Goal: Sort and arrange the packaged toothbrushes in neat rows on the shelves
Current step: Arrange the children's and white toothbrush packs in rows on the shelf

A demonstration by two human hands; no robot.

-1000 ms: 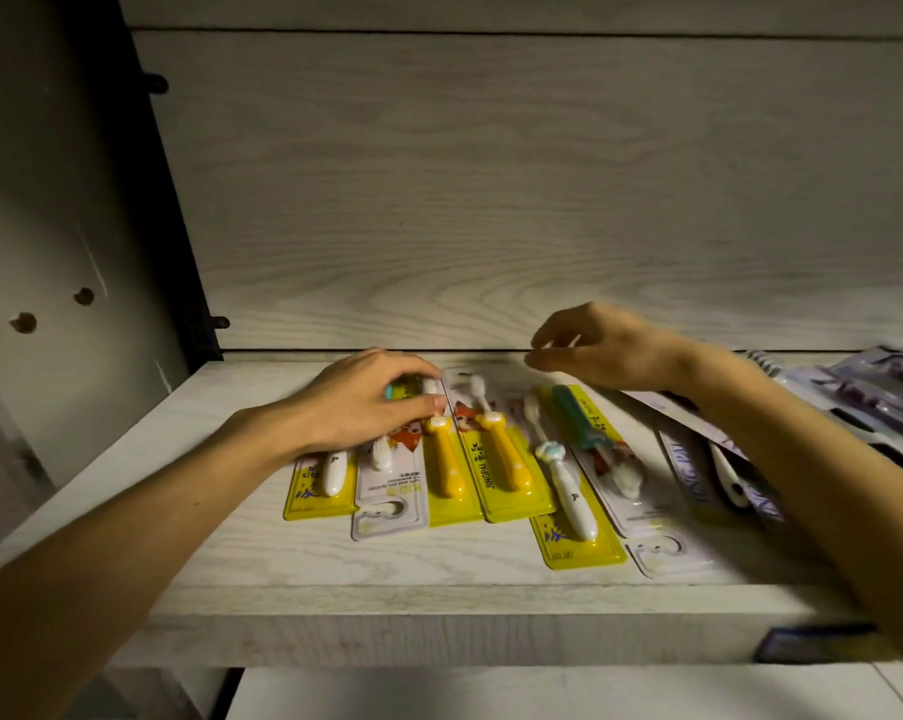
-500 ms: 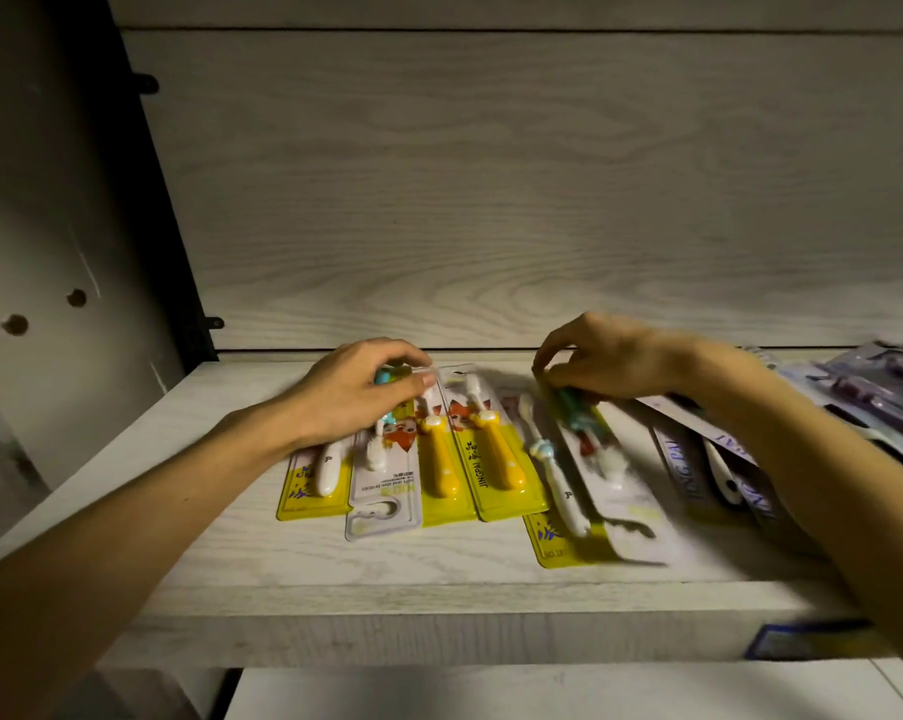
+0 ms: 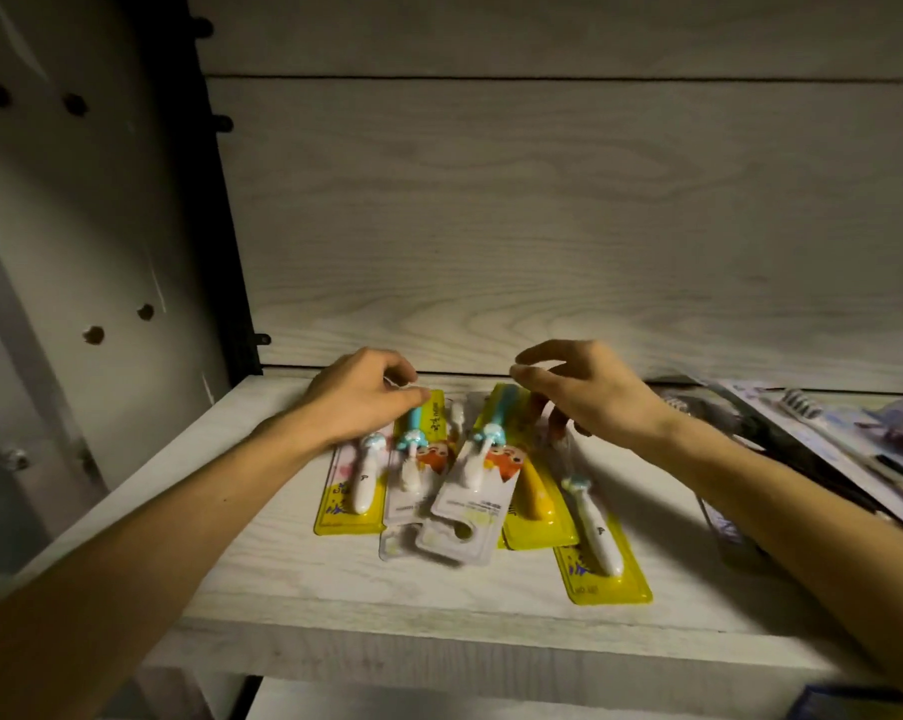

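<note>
**Teal pack now lies tilted across the row**

Moved since half a second ago, the white-carded pack with the teal-handled brush (image 3: 483, 459) has crossed from under the right hand toward the middle of the shelf, where it lies tilted over the yellow packs, its hang-tab end pointing at the front edge. The right hand (image 3: 587, 394) has lifted off it and hovers above the back of the row with fingers loosely curled and apart, gripping nothing.

The left hand (image 3: 358, 397) rests on the back end of the left packs, its fingers bent down onto a second white-carded pack with a teal brush (image 3: 410, 462); whether it pinches the card or only presses it I cannot tell. Just to the left of that pack lies a yellow pack with a white brush (image 3: 358, 485), nearest the left end of the shelf. Partly under the tilted pack sits a yellow pack with an orange-yellow brush (image 3: 535, 504), and beside it another yellow pack with a white brush (image 3: 597, 543) reaches closest to the front edge.

All of these lie on the pale wood-grain shelf (image 3: 304, 579), left of its middle. Toward the right end a loose heap of purple-and-grey packs (image 3: 823, 444) overlaps at angles. A pale back panel (image 3: 543, 226) rises behind the shelf.
</note>
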